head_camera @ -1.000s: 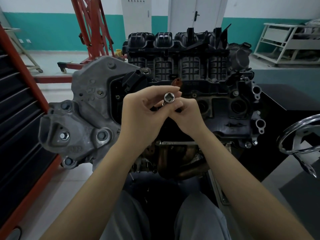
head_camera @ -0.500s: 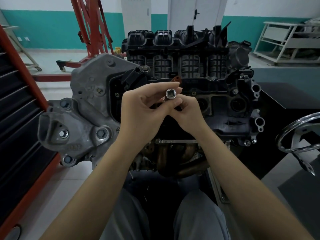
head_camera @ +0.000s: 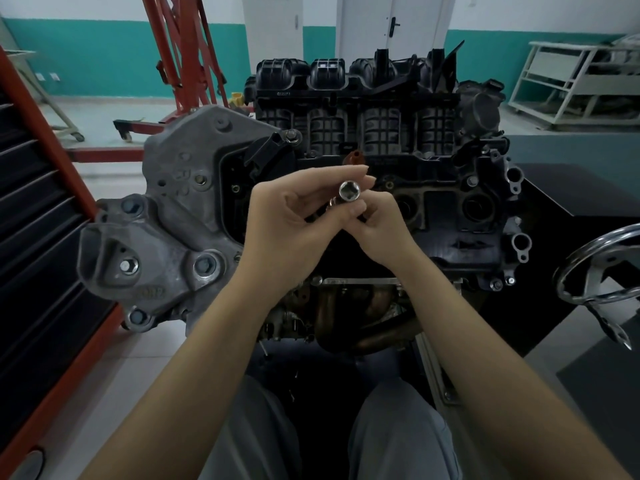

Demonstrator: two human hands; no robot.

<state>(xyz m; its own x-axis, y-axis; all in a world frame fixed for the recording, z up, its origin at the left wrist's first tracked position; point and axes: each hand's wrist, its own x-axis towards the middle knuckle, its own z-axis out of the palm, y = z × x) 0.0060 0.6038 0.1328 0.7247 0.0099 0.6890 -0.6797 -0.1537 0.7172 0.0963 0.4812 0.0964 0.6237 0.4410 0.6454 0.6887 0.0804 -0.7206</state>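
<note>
We're looking across a workshop here: the far wall [head_camera: 104, 53] is white up top with a broad teal band below. Dead centre back there's a white door [head_camera: 391, 15] with a dark handle, and just left of it a white metal cabinet [head_camera: 273, 26]. The floor [head_camera: 104, 109] is pale tile, evenly lit, no hard shadows. Over on the left, a red hoist [head_camera: 180, 46] stands on castors, its legs stretched across the tiles. Closer in, hard left, a red tool chest [head_camera: 31, 209] with black drawers fills the edge. Far right, a white shelf rack [head_camera: 581, 84] sits against the wall.
</note>
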